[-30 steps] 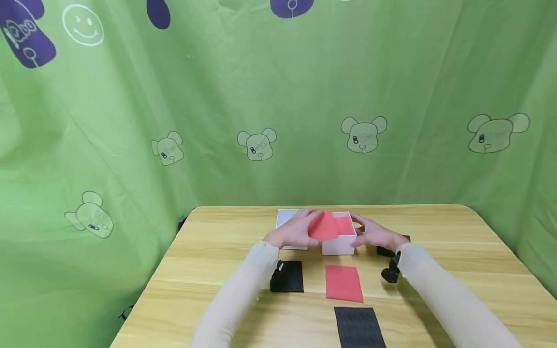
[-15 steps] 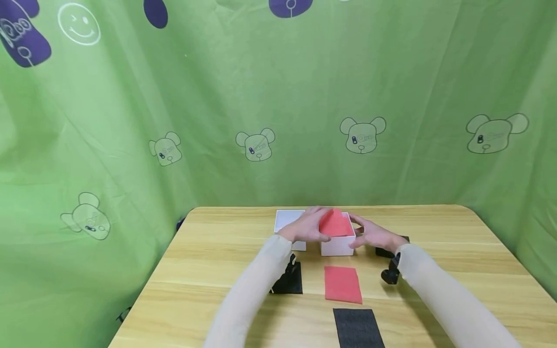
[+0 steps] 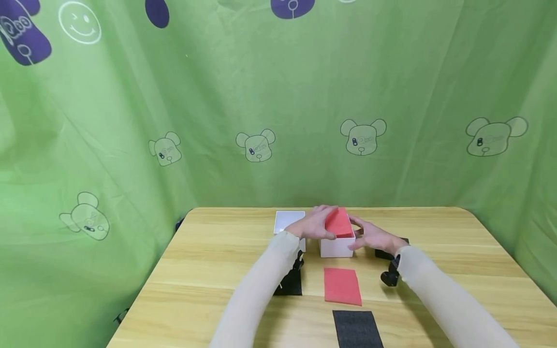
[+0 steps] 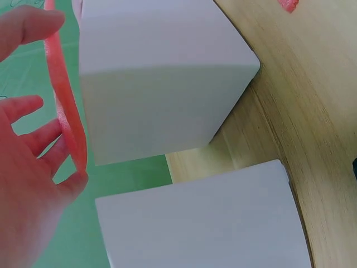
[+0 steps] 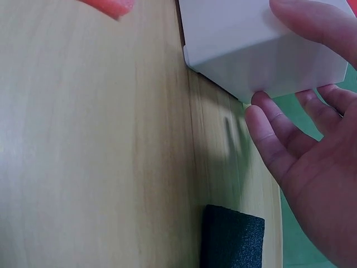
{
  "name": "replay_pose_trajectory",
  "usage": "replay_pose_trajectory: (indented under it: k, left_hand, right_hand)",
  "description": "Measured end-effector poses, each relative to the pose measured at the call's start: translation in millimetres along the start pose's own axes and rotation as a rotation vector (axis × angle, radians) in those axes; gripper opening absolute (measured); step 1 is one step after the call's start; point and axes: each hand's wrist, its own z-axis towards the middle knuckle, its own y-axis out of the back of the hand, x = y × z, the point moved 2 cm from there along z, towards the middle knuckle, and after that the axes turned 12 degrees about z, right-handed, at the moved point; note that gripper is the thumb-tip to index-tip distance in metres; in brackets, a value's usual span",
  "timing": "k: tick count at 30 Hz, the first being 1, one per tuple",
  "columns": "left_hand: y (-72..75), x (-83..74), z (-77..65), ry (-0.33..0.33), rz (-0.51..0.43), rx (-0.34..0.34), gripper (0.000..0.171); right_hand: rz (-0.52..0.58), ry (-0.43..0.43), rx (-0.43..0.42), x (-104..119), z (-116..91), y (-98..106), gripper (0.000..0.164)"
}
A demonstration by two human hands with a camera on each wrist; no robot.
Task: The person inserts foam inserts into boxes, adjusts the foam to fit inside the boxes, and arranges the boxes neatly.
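Observation:
A thin red foam sheet is held by my left hand over the top of an open white box. In the left wrist view the foam sheet stands edge-on beside the box wall, with the thumb on one face and fingertips along the other. My right hand steadies the box from its right. The right wrist view has that thumb on the front face of the box and the fingertips along its side and far edge. The inside of the box is mostly hidden by the sheet.
Left of the box lies another white box part, partly behind my left hand. In front are a red foam piece, a black sheet and a black piece under the left sleeve. A black foam block lies right of the box.
My left hand has moved right with the red foam sheet, bringing it from the box's left edge to over its opening. The right hand has stayed at the box.

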Motion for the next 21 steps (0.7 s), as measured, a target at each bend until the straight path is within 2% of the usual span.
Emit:
replay_pose_trajectory:
  k: [14,21]
  left_hand:
    - [-9.8,3.6,5.6,0.013,-0.038,0.047,0.091]
    - [-13.5,3.1,7.0,0.003,-0.013,0.026,0.086]
  right_hand:
    - [0.011,-0.015,-0.005,1,-2,-2,0.105]
    - [0.009,-0.019,-0.003,2,-2,-1,0.106]
